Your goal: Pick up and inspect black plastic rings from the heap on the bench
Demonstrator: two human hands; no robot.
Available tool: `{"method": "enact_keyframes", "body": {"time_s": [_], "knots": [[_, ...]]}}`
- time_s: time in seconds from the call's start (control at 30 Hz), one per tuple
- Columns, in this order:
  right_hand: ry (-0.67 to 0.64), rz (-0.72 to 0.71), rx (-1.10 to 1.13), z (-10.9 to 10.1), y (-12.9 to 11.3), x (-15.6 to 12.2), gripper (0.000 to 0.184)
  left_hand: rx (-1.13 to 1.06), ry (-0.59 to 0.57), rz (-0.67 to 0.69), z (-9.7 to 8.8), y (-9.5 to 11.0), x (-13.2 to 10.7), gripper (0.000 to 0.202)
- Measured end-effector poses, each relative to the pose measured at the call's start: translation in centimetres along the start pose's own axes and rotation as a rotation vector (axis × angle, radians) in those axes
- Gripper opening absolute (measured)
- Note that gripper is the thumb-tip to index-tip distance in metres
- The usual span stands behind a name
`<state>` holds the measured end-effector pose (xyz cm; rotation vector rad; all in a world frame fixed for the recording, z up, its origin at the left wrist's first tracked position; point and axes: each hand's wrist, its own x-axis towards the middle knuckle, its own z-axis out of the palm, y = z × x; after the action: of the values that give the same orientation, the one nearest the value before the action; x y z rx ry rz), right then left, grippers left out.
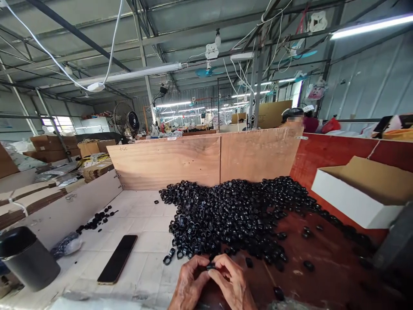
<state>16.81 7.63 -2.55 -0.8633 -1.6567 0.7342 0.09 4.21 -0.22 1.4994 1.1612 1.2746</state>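
Both hands meet at the near edge of a large heap of small black ring-shaped parts (226,211). My left hand (190,280) and my right hand (230,277) pinch one small black part (211,266) between thumbs and fingertips. Fingers cover most of that part, so its full shape is hidden. Just left of the hands, a few loose black rings (167,259) lie on the pale tabletop. More single black parts (309,265) are scattered to the right on the dark red-brown surface.
A smartphone (118,259) lies left of the hands, near a dark grey bottle (29,258) and a plastic bag (66,244). Wooden boards (167,161) wall the table's back. An open white carton (348,200) stands at right. Behind the boards a person (293,115) is partly visible.
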Motion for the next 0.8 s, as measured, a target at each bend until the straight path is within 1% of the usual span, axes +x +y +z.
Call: {"method": "enact_keyframes", "body": {"time_s": [0.1, 0.17, 0.23, 0.33, 0.4, 0.47, 0.6, 0.73, 0.8], "knots": [[-0.005, 0.033, 0.027, -0.4, -0.7, -0.3, 0.027, -0.026, 0.006, -0.036, 0.0, -0.1, -0.1, 0.025], [-0.007, 0.04, 0.009, -0.7, -1.1, -0.4, 0.022, -0.005, 0.012, -0.048, 0.0, 0.2, -0.2, 0.027], [-0.029, 0.038, 0.03, -0.8, -1.2, -0.4, 0.024, 0.014, 0.025, -0.027, -0.1, 0.4, -0.1, 0.029], [-0.034, 0.08, 0.075, -0.8, -1.0, -0.3, 0.028, 0.05, -0.006, 0.015, -0.2, 0.3, 0.2, 0.025], [-0.048, 0.113, 0.055, -0.8, -0.9, -0.2, 0.03, 0.078, -0.028, 0.047, -0.2, 0.3, 0.3, 0.022], [-0.052, 0.115, -0.005, -0.7, -0.9, -0.1, 0.032, 0.096, -0.043, 0.059, -0.3, 0.2, 0.3, 0.021], [-0.026, 0.049, -0.12, -0.8, -1.0, 0.0, 0.037, 0.098, -0.062, 0.036, -0.2, 0.2, 0.2, 0.021], [-0.06, 0.085, -0.06, -1.0, -1.2, -0.2, 0.024, -0.015, -0.034, -0.031, 0.1, 0.3, 0.3, 0.023], [-0.091, 0.095, -0.03, -1.2, -1.4, -0.4, 0.022, -0.06, -0.021, -0.064, 0.2, 0.3, 0.2, 0.026]]}}
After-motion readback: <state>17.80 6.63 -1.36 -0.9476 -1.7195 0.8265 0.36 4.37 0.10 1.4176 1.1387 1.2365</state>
